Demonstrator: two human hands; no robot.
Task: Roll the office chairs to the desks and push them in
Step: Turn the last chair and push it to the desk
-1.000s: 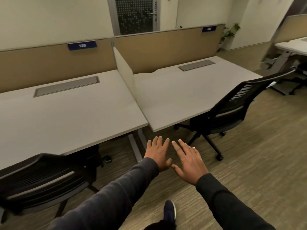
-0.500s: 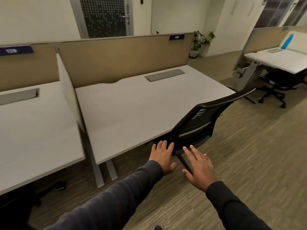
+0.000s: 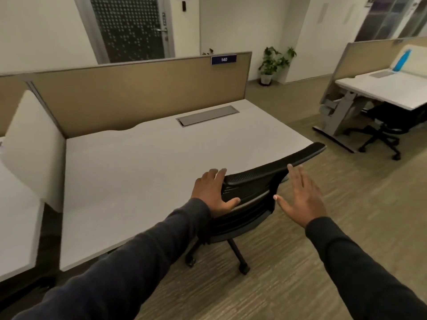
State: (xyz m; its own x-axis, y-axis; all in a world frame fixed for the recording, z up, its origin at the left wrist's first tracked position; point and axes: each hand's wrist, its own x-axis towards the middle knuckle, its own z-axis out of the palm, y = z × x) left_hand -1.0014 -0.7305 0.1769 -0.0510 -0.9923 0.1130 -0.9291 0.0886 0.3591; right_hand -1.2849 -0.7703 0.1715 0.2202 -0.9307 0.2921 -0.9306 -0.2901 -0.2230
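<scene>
A black mesh-back office chair [image 3: 265,175] stands at the front right corner of the white desk [image 3: 143,162] labelled 140, its seat partly under the desktop and its back turned at an angle towards me. My left hand [image 3: 212,192] is at the left end of the backrest, fingers spread over the top edge and thumb against the back's outer face. My right hand [image 3: 300,197] hovers open, palm down, just right of the backrest's middle, apparently apart from it.
A tan partition [image 3: 138,93] closes the desk's far side and a white divider [image 3: 30,139] its left side. To the right, across bare wood-look floor, stands another desk [image 3: 381,88] with a black chair [image 3: 381,128] under it and a blue bottle [image 3: 401,60]. A potted plant [image 3: 272,62] stands by the wall.
My view has swung right and closer to the desk labelled 140. Both hands have risen from near the floor to the chair's backrest, the left one now reaching its left end.
</scene>
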